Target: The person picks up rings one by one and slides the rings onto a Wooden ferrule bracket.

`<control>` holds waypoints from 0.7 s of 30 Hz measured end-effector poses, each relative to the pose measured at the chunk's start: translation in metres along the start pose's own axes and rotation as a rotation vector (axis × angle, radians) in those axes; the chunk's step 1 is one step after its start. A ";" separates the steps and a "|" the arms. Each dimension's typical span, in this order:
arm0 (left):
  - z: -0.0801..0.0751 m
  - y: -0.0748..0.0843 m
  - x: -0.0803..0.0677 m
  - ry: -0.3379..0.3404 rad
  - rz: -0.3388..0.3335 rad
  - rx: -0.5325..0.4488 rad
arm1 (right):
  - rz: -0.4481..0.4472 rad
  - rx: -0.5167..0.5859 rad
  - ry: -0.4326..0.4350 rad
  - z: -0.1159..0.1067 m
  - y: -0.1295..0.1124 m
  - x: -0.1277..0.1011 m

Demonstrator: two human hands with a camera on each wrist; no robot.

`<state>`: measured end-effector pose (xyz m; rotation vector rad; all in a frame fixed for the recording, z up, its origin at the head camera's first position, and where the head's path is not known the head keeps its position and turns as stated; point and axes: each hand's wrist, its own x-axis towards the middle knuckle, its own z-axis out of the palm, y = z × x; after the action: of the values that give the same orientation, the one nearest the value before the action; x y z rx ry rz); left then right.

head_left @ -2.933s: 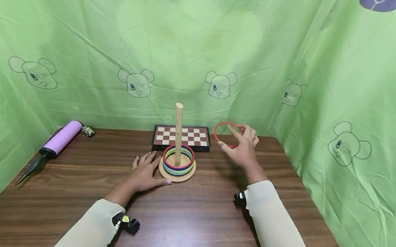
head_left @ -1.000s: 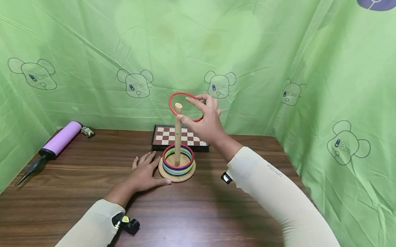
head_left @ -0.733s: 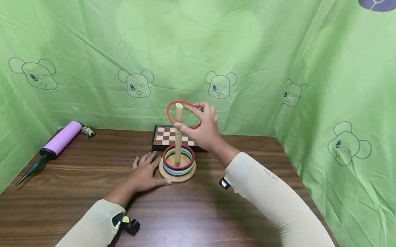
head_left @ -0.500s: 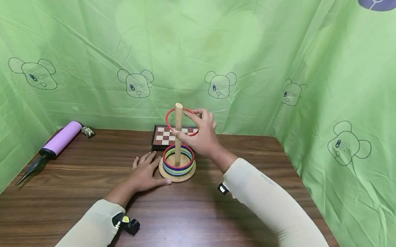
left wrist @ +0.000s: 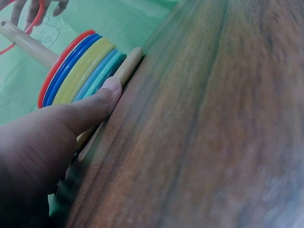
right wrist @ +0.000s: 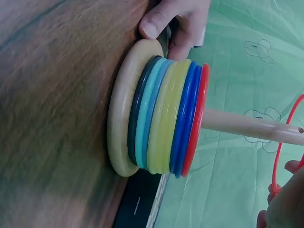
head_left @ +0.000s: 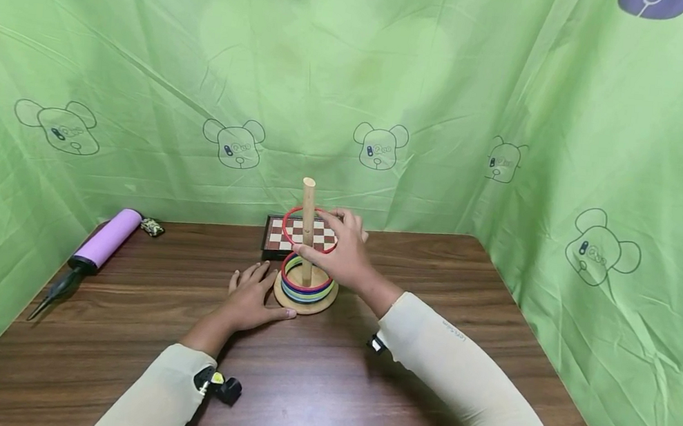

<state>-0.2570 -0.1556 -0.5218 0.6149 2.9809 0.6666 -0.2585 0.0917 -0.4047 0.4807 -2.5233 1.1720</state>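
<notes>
My right hand pinches a red ring between thumb and fingers. That ring circles the upright wooden peg about halfway down, above the stack. Around the peg's foot lies a stack of rings, dark at the bottom, then teal, blue, yellow and dark blue, with another red ring on top. The round wooden base sits flat on the table. My left hand rests on the table with fingers spread, its thumb touching the base's edge.
A checkered game board with a black rim lies just behind the peg. At the left are a purple hand pump with a black nozzle and a small patterned object. Green curtain surrounds the wooden table.
My right hand has carried the red ring from the right to over the peg's top, then lowered it round the peg. The left hand has stayed put.
</notes>
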 end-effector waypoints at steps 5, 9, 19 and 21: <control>0.001 -0.001 0.000 0.014 0.009 -0.023 | 0.015 -0.018 -0.024 0.005 0.005 -0.006; 0.001 -0.001 -0.001 0.014 0.007 -0.016 | 0.018 -0.037 -0.072 0.012 0.010 -0.012; 0.000 0.000 0.000 -0.002 -0.004 0.015 | 0.101 -0.031 -0.116 0.028 0.018 -0.022; 0.001 -0.001 0.000 -0.001 -0.002 0.015 | 0.108 -0.047 -0.127 0.030 0.019 -0.024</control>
<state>-0.2573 -0.1558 -0.5227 0.6126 2.9879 0.6448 -0.2498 0.0843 -0.4457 0.4237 -2.7092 1.1504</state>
